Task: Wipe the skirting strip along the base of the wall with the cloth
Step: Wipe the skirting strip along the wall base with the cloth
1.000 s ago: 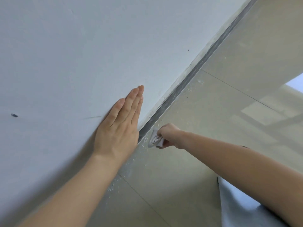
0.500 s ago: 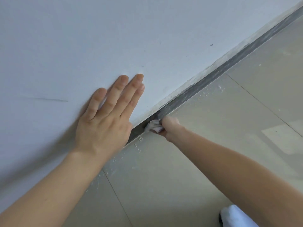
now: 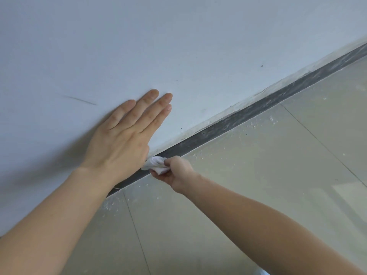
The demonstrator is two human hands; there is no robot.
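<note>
A dark grey skirting strip point(image 3: 248, 114) runs diagonally along the base of the white wall point(image 3: 178, 46), dusty toward the upper right. My right hand point(image 3: 174, 171) grips a small crumpled white cloth point(image 3: 155, 162) and holds it against the strip. My left hand point(image 3: 127, 135) lies flat on the wall just above the cloth, fingers straight and together. Part of the strip is hidden behind my left hand and wrist.
Glossy beige floor tiles point(image 3: 258, 175) with thin grout lines fill the lower right. White flecks of debris point(image 3: 256, 126) lie scattered on the floor along the strip. The wall carries a thin scratch point(image 3: 81, 100) and a few small dark specks.
The view has swung so the strip lies flatter across the frame. My right hand with the cloth stays on the strip, now closer under my left hand, whose fingers are slightly spread.
</note>
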